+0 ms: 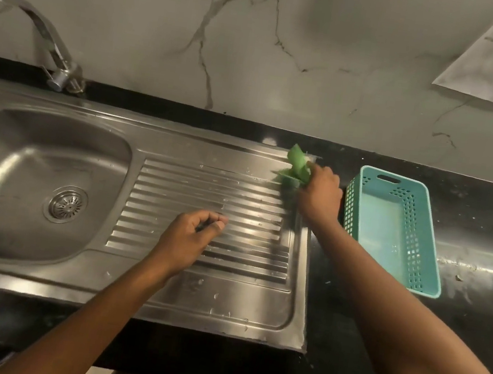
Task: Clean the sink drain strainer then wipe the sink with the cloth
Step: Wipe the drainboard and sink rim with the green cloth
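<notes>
- At sink drainboard (206, 187) far corner: right hand (320, 194) grips green cloth (298, 165).
- Left hand (190, 236) curled above ribs; contents unclear.
- Best wipe along grooves, toward sink basin (20, 153).

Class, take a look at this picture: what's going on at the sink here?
A person seems to be wiping the sink's drainboard. Their right hand grips a green cloth at the drainboard's far right corner, beside a teal basket. The left hand, loosely curled, hovers over the ridges. The strainer sits in the drain.
</notes>
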A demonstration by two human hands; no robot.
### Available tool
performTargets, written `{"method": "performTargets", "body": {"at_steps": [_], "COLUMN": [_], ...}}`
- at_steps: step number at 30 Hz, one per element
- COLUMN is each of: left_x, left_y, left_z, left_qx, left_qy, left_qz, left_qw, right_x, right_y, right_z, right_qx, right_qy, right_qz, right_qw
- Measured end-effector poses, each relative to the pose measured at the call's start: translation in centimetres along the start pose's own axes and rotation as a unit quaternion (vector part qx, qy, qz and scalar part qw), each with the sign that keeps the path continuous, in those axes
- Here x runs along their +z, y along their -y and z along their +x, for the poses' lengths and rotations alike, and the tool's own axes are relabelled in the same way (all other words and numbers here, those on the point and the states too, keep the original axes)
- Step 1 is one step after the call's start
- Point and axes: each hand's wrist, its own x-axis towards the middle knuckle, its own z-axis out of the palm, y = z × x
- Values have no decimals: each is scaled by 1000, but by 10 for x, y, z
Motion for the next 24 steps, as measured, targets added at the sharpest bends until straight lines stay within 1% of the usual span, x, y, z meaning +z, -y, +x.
{"method": "performTargets", "body": {"at_steps": [1, 2, 5, 8, 11, 13, 16, 18, 21, 24], "left_x": [-5, -9, -22, -37, -52, -62, -76, -85, -98, -106], "left_y": [3, 5, 10, 21, 35, 43, 52, 57, 63, 65], "left_z": [2, 4, 6, 8, 9, 10, 11, 12, 16, 20], "left_qx": [0, 1, 7, -1, -15, -20, -26, -30, -40, -39], "left_qy": [0, 0, -2, 2, 7, 9, -3, -21, -48, -65], "left_qz": [1, 0, -8, -9, -9, -11, -20, -16, -14, -18], "left_qw": [1000, 1000, 1000, 1000, 1000, 1000, 999, 999, 998, 997], "right_x": [14, 25, 51, 68, 83, 97, 121, 137, 155, 158], "right_y": [-2, -4, -5, 4, 32, 59, 103, 136, 188, 201], "right_z": [-1, -4, -18, -25, -32, -35, -42, -44, -47, -38], "right_qx": [-6, -14, -51, -59, -15, -12, -32, -60, -141, -218], "right_qy": [39, 58, 34, 9, -3, 0, 20, 63, 141, 170], "right_qz": [-49, -79, -94, -79, -27, 4, 44, 75, 112, 83], "right_qw": [998, 995, 994, 995, 1000, 1000, 998, 993, 974, 957]}}
